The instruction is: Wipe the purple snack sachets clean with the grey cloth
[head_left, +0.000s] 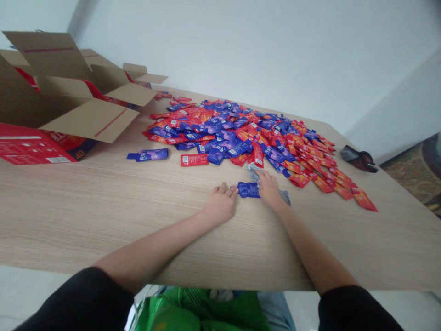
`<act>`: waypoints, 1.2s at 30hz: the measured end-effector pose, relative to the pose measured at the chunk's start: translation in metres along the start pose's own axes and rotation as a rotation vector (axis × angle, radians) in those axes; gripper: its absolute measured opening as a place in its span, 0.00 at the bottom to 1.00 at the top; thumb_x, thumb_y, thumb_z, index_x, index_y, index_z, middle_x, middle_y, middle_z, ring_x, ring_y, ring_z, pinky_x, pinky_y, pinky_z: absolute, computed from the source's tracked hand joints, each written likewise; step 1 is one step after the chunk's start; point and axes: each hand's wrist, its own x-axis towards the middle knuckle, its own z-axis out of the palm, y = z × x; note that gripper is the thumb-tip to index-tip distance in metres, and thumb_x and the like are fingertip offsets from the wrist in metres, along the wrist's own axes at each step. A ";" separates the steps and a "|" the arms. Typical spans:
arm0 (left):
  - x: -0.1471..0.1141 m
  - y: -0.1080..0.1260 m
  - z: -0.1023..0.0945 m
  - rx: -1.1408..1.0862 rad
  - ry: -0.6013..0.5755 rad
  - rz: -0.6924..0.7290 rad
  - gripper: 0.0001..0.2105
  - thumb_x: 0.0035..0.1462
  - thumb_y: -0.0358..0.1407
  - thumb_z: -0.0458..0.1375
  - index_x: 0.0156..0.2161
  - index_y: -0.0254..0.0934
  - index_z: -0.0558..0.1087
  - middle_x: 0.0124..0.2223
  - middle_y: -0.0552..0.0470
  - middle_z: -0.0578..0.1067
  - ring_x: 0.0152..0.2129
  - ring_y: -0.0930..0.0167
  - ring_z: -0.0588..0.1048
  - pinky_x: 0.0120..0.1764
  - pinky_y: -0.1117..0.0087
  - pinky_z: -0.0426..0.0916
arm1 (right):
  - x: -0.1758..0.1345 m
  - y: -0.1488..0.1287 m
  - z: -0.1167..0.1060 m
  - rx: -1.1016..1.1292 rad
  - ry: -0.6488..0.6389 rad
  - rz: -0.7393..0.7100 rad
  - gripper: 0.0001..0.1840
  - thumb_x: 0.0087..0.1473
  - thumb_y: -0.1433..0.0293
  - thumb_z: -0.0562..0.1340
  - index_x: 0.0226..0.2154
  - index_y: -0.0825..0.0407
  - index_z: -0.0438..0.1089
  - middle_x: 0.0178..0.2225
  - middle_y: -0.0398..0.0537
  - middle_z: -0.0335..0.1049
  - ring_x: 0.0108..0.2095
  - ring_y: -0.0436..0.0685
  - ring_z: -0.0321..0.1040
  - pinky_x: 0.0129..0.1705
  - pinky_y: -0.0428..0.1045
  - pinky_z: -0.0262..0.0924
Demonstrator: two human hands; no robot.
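A small blue sachet [248, 190] lies flat on the table between my two hands. My left hand [221, 204] rests palm down, fingers stretched and a little apart, with the fingertips at the sachet's left end. Over its right end is my right hand [270, 189], closed on a crumpled grey cloth [284, 196] that sticks out on both sides of the fingers. The right part of the sachet is hidden under that hand and the cloth. Just beyond lies a large heap of red and blue sachets [223, 128].
Open cardboard boxes [37, 145] with raised flaps stand at the left. A single blue sachet [148, 155] and a red sachet [195, 160] lie near the heap's left front. A dark, shiny object [358, 158] sits by the table's right edge. Behind the table [103, 216] is a white wall.
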 end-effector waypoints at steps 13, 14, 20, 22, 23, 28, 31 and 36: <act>0.001 0.003 0.004 0.053 0.041 -0.011 0.21 0.63 0.34 0.48 0.59 0.29 0.68 0.62 0.40 0.67 0.59 0.52 0.63 0.54 0.54 0.62 | 0.019 -0.070 -0.001 0.019 -0.103 -0.187 0.26 0.61 0.74 0.49 0.61 0.55 0.59 0.61 0.58 0.58 0.53 0.64 0.57 0.54 0.57 0.54; 0.000 0.003 0.004 0.049 0.035 -0.015 0.21 0.63 0.34 0.48 0.59 0.30 0.67 0.62 0.41 0.67 0.59 0.52 0.63 0.54 0.54 0.62 | 0.018 -0.070 0.002 -0.008 -0.115 -0.171 0.26 0.61 0.74 0.49 0.61 0.54 0.59 0.61 0.58 0.58 0.53 0.64 0.57 0.53 0.57 0.54; 0.002 0.004 -0.001 0.023 -0.014 -0.029 0.24 0.64 0.34 0.47 0.63 0.30 0.63 0.65 0.45 0.63 0.59 0.51 0.62 0.54 0.52 0.63 | 0.001 -0.013 0.002 -0.078 -0.088 0.072 0.27 0.60 0.74 0.49 0.61 0.53 0.60 0.59 0.58 0.60 0.49 0.64 0.60 0.51 0.57 0.55; 0.002 0.004 0.000 0.024 -0.021 -0.021 0.24 0.63 0.33 0.47 0.63 0.29 0.63 0.66 0.44 0.62 0.59 0.50 0.62 0.53 0.51 0.63 | -0.004 0.008 0.000 -0.086 -0.102 0.108 0.28 0.58 0.75 0.50 0.61 0.54 0.59 0.58 0.59 0.61 0.48 0.64 0.60 0.50 0.57 0.55; 0.002 0.004 0.000 0.025 -0.020 -0.019 0.24 0.63 0.33 0.47 0.63 0.28 0.63 0.66 0.43 0.62 0.59 0.49 0.62 0.53 0.51 0.63 | -0.005 0.016 -0.002 -0.091 -0.114 0.113 0.28 0.58 0.75 0.50 0.61 0.54 0.59 0.57 0.59 0.61 0.48 0.65 0.60 0.50 0.58 0.55; 0.001 -0.001 0.005 0.026 0.015 0.000 0.24 0.64 0.34 0.47 0.63 0.30 0.63 0.66 0.45 0.62 0.59 0.50 0.62 0.53 0.52 0.62 | 0.005 0.026 -0.013 0.006 -0.079 0.073 0.26 0.58 0.74 0.49 0.59 0.55 0.62 0.55 0.59 0.62 0.50 0.65 0.60 0.52 0.59 0.54; -0.001 -0.002 0.006 0.032 0.035 0.019 0.24 0.64 0.35 0.46 0.63 0.30 0.63 0.66 0.45 0.61 0.59 0.50 0.62 0.53 0.52 0.62 | 0.015 -0.002 -0.017 0.120 0.101 0.030 0.26 0.59 0.72 0.48 0.59 0.55 0.61 0.54 0.60 0.62 0.52 0.66 0.58 0.54 0.61 0.54; 0.000 -0.001 0.003 0.034 0.045 0.014 0.21 0.65 0.35 0.45 0.59 0.29 0.68 0.59 0.42 0.71 0.59 0.52 0.63 0.51 0.54 0.63 | 0.015 -0.068 -0.006 0.121 0.069 -0.088 0.29 0.61 0.73 0.47 0.63 0.60 0.54 0.59 0.65 0.55 0.55 0.66 0.54 0.55 0.60 0.53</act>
